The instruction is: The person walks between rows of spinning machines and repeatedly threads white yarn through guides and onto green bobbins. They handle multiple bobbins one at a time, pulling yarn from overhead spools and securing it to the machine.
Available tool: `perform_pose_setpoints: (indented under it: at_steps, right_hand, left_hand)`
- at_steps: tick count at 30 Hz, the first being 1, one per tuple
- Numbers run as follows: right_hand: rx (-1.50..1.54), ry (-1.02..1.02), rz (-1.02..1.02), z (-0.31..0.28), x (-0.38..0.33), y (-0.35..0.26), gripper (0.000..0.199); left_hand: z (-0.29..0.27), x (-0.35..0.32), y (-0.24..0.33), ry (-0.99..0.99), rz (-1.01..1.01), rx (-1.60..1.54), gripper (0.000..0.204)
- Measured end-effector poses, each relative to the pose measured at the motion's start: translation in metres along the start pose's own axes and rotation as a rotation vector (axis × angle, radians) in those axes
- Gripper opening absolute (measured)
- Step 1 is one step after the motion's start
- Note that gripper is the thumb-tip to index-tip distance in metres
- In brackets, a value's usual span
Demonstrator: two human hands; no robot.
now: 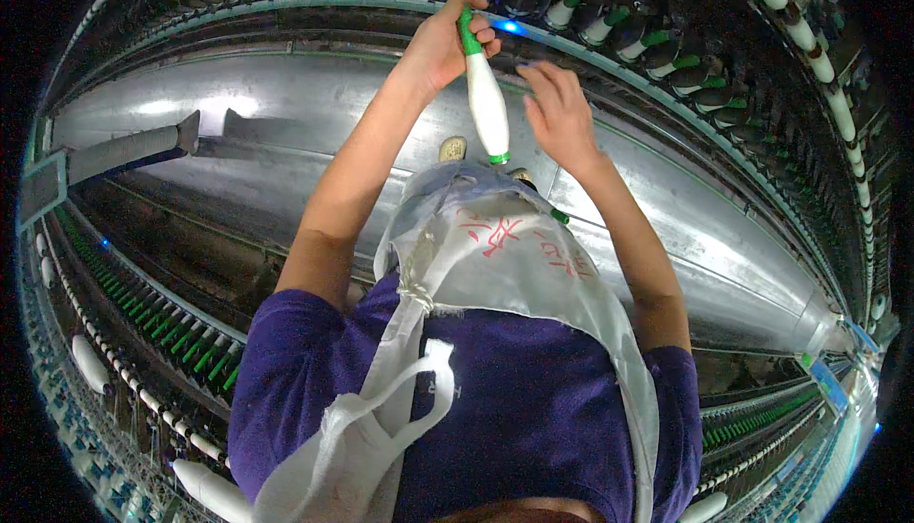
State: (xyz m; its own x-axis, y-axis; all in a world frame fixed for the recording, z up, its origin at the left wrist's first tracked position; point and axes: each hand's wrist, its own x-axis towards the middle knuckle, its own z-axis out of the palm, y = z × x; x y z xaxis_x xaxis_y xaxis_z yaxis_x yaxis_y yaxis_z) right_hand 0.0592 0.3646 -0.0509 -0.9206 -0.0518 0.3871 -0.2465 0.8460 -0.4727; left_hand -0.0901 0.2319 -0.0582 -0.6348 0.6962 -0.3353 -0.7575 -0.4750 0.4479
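Left hand [452, 42] grasps the white bobbin [489, 109] by its green top [468, 36]; bobbin sits at 12 o'clock, lower end toward 6. Right hand [564, 118] at 1 o'clock: released, fingers loosely bent, not touching it. Risk: single-hand hold at one end, so weak grip could drop it; a swing into the apron [514, 256] could scuff yarn. Count: one held bobbin, two hands, two shoes [452, 149]; machine bobbins [560, 15] too many, too dark to count.
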Motion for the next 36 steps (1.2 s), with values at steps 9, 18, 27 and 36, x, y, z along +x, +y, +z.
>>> perform_pose_setpoints:
  at_steps: [9,18,27,36]
  right_hand:
    - [-0.469,-0.294,-0.776,0.007,0.047,-0.018,0.029]
    - [0.180,-0.764,0.044,0.020,0.035,-0.014,0.035]
    - [0.350,-0.847,0.263,0.017,0.049,0.007,0.042]
    - [1.638,-0.178,1.068,0.028,0.034,0.012,0.020]
  left_hand:
    - [-0.019,-0.047,0.013,-0.306,-0.445,0.571,0.062]
    - [-0.044,-0.066,0.016,-0.594,0.251,2.254,0.062]
    - [-0.029,-0.046,0.026,-0.654,0.027,2.141,0.085]
    - [-0.050,-0.023,0.030,-0.365,0.082,1.934,0.080]
